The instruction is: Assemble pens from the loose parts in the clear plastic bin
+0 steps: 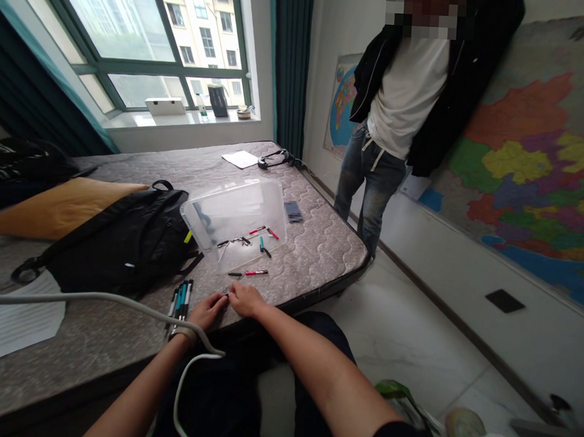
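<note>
My left hand (210,310) and my right hand (246,300) meet at the near edge of the mattress, fingers pinched together. A small dark piece shows between the fingertips, but its kind is hard to make out. Just beyond them lie a red pen piece (256,273) and a black pen piece (235,274). Beside my left wrist several black, white and blue pens (184,299) lie side by side. Further off stands a clear plastic box (238,206), tilted with its opening towards me. Several loose red, blue and black pen parts (261,243) lie in it.
A grey cable (116,297) crosses over my left wrist. Left of the box lie a black backpack (124,242), a yellow pillow (62,203) and a printed sheet (17,325). A person (396,106) stands beyond the bed's right edge, near a wall map (535,153).
</note>
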The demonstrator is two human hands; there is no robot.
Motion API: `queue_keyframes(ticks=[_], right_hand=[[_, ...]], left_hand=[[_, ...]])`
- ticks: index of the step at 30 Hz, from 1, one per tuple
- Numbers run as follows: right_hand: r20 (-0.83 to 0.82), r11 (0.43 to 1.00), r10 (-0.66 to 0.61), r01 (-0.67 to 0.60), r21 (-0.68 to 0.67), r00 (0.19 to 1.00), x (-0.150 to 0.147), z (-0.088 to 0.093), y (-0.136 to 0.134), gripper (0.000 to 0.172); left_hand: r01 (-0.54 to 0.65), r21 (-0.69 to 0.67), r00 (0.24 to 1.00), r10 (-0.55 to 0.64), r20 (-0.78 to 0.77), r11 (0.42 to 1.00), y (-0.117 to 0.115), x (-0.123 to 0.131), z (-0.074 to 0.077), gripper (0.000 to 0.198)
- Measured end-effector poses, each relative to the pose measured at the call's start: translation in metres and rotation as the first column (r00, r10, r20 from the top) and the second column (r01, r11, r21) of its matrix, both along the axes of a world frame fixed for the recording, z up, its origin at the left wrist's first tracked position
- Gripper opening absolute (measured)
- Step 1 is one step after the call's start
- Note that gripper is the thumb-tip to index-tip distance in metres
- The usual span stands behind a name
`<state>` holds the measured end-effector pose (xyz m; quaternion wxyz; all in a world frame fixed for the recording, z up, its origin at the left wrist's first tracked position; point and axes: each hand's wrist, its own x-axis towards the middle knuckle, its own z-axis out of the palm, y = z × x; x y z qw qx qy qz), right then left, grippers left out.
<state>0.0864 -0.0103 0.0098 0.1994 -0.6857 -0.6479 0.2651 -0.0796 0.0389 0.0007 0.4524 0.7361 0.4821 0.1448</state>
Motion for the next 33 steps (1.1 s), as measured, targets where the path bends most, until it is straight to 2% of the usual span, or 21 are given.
queue_keyframes(ticks=[3, 7, 12, 17, 20, 24, 26, 28, 30, 33], right_hand=[[-0.023, 1.000, -0.016, 0.016, 0.004, 1.000, 0.000, -0.001, 0.001, 0.024], [-0.088, 0.999, -0.051, 0.052, 0.015, 0.995, 0.003, -0.002, 0.002, 0.020], [-0.211, 0.986, -0.118, 0.141, 0.094, 0.970, 0.008, -0.002, -0.006, 0.022], [-0.114, 0.969, -0.191, 0.206, 0.138, 0.975, 0.035, -0.001, -0.031, 0.017], [0.013, 0.957, -0.243, 0.238, 0.168, 0.970, 0.069, 0.008, -0.051, 0.017], [0.249, 0.927, -0.328, 0.260, 0.268, 0.911, 0.115, 0.026, -0.066, 0.018], [0.356, 0.908, -0.382, 0.274, 0.318, 0.853, 0.130, 0.030, -0.066, 0.018], [0.428, 0.884, -0.452, 0.328, 0.334, 0.782, 0.139, 0.027, -0.061, 0.018], [0.469, 0.864, -0.495, 0.353, 0.360, 0.732, 0.142, 0.020, -0.056, 0.019], [0.485, 0.845, -0.516, 0.328, 0.422, 0.706, 0.144, 0.007, -0.052, 0.020]], left_hand=[[0.084, 0.002, 0.995, -0.084, 0.056, 0.996, 0.002, -0.002, -0.004, 0.053], [0.064, 0.009, 0.996, -0.064, 0.060, 0.998, 0.003, -0.002, -0.005, 0.053], [0.047, 0.032, 0.998, -0.048, 0.043, 0.998, -0.001, 0.001, 0.005, 0.057], [0.026, 0.054, 0.995, -0.021, -0.101, 0.998, -0.002, 0.006, 0.020, 0.060], [0.009, 0.185, 0.969, 0.037, -0.243, 0.983, -0.009, 0.013, 0.033, 0.059], [0.158, 0.368, 0.882, 0.037, -0.471, 0.916, -0.032, 0.020, 0.064, 0.059], [0.276, 0.429, 0.847, -0.007, -0.531, 0.860, -0.045, 0.021, 0.080, 0.056], [0.387, 0.493, 0.825, -0.053, -0.562, 0.779, -0.055, 0.021, 0.093, 0.055], [0.447, 0.533, 0.814, -0.079, -0.576, 0.719, -0.061, 0.022, 0.100, 0.056], [0.480, 0.534, 0.786, -0.071, -0.614, 0.697, -0.064, 0.024, 0.100, 0.056]])
